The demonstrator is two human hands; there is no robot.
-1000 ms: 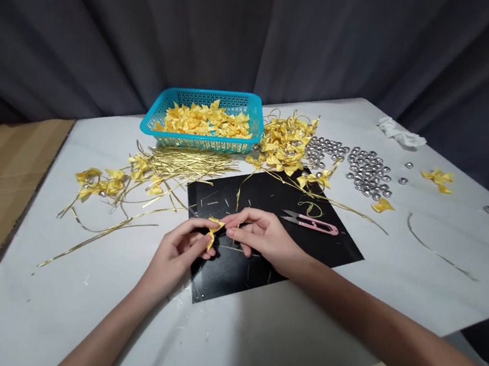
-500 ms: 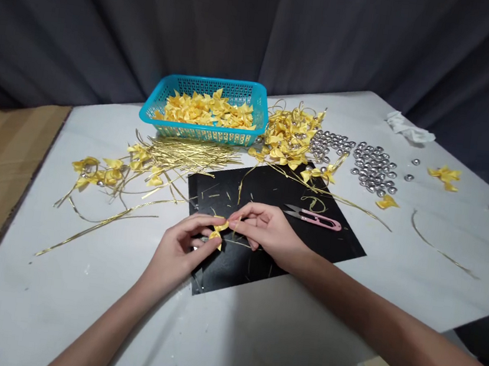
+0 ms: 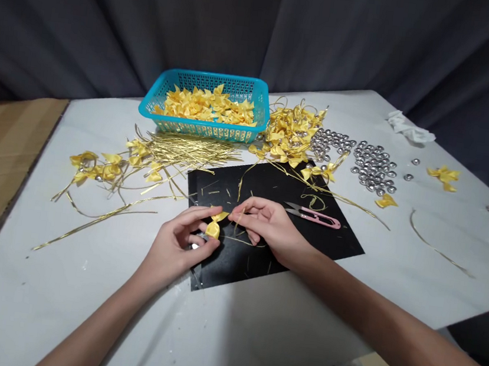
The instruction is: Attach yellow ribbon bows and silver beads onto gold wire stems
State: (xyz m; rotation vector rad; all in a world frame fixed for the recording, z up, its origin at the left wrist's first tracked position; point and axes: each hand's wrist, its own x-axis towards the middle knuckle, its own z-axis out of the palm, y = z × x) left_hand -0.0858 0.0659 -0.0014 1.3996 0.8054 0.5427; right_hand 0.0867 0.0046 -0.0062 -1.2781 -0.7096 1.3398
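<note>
Between the thumb and fingers of my left hand (image 3: 179, 237) is a yellow ribbon bow (image 3: 213, 228), held over the left part of a black mat (image 3: 330, 241). Just right of it, my right hand (image 3: 266, 224) pinches a thin gold cord (image 3: 238, 224); part of the cord loops below the fingertips. The cord's link to the bow is too fine to make out. Pink-handled thread snips (image 3: 318, 217) lie on the mat beyond my right hand, blades pointing left. Small cord scraps are scattered over the mat.
A blue basket (image 3: 147, 106) of yellow bows stands at the back. Before it lies a bundle of gold cords (image 3: 190, 152). Bows with cords (image 3: 293, 132) are heaped right of the basket, beside silver beads (image 3: 374, 166). More bows (image 3: 99, 168) lie left; crumpled white tissue (image 3: 409, 127) sits far right.
My right fingertips have moved slightly away from the bow with the cord. The bow has turned in my left hand and shows more of its face.
</note>
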